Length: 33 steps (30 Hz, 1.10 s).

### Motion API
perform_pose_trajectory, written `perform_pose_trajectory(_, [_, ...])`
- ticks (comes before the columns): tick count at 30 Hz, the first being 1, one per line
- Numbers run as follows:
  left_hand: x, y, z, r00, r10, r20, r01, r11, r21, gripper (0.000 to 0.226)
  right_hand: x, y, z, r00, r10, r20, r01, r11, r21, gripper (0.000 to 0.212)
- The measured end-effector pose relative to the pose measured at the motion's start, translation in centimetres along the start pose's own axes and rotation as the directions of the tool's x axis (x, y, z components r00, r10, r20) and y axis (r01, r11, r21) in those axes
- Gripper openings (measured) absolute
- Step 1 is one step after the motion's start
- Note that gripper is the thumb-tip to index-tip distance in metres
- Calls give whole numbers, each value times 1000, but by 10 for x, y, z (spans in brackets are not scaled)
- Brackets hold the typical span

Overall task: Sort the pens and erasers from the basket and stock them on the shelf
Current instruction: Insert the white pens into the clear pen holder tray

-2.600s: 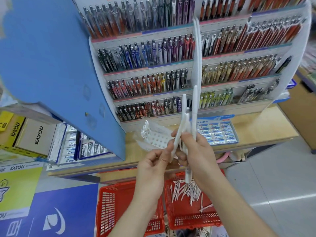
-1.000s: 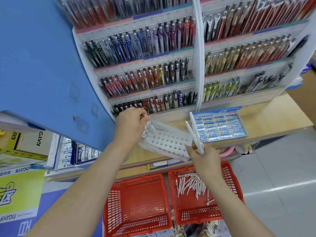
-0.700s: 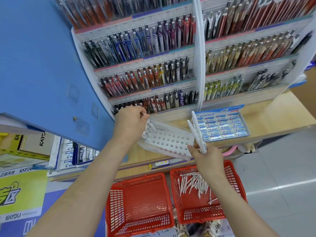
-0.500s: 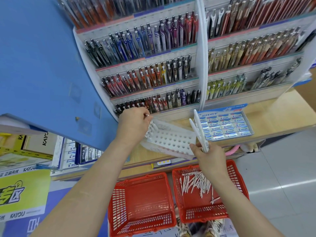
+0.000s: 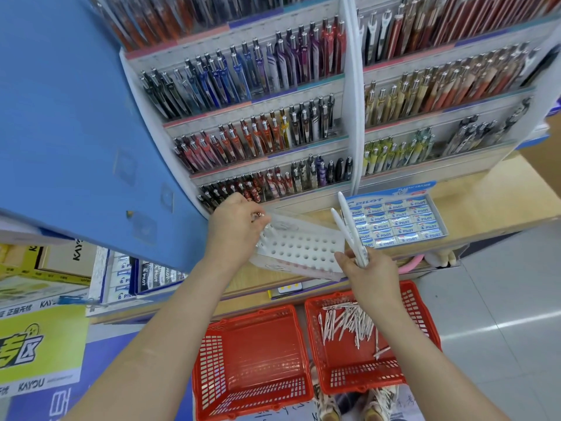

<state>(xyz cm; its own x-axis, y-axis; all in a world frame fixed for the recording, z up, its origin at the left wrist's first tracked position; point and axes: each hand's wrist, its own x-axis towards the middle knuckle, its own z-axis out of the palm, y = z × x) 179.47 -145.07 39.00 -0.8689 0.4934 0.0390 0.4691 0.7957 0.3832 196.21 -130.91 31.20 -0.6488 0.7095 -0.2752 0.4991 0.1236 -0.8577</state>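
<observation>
Left hand (image 5: 233, 229) has moved onto the holed tray (image 5: 303, 247), seemingly pinching its end; right hand (image 5: 370, 275) grips white pens (image 5: 349, 235) alongside.

Top-tier colour overload here. The pens (image 5: 345, 235) are plain white, same as the pile (image 5: 346, 325) in the red slotted basket (image 5: 420, 311). The tray (image 5: 300, 252) is white, dotted with round holes. The eraser box (image 5: 391, 198) is blue and white. The side panel (image 5: 76, 117) is solid blue and the sign (image 5: 39, 338) is yellow. The rack pens (image 5: 243, 71) are black, blue, purple, red and maybe gold.
</observation>
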Motion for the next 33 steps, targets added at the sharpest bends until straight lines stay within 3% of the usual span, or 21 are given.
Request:
perform_pose_trajectory(10, [8, 3, 14, 998, -54, 29, 50, 992, 112, 23, -1, -5, -4, 999, 4, 37, -4, 1000, -5, 24])
perform_pose_trajectory(15, [1, 2, 12, 997, -70, -33, 70, 997, 17, 22, 1, -14, -20, 992, 86, 91, -89, 995, 32, 42])
perform_pose_trajectory(18, [-7, 9, 1, 992, -85, -93, 79, 994, -71, 19, -3, -31, -34, 981, 114, 154, -150, 959, 242, 23])
perform_pose_trajectory(20, [-19, 24, -7, 991, -74, -114, 51, 979, -197, 8, -8, -46, -41, 958, 145, 248, -250, 847, 470, 21])
perform_pose_trajectory(23, [-56, 58, -5, 986, -59, 157, 133, 844, -520, 15, -16, -65, -44, 937, 147, 316, -330, 666, 669, 21])
perform_pose_trajectory(25, [-80, 79, 3, 961, -4, 275, 184, 751, -634, 9, -20, -74, -41, 928, 144, 345, -362, 574, 734, 20])
perform_pose_trajectory(29, [-100, 101, 9, 946, -112, 304, 317, 507, -801, 7, -34, -85, -33, 892, 90, 442, -431, 460, 776, 23])
perform_pose_trajectory(31, [-103, 105, 5, 934, -191, 302, 355, 399, -845, 9, -40, -88, -32, 884, 58, 463, -436, 460, 774, 26])
perform_pose_trajectory(33, [-105, 104, 1, 927, -243, 285, 358, 354, -864, 8, -43, -90, -31, 889, 45, 455, -416, 493, 764, 27])
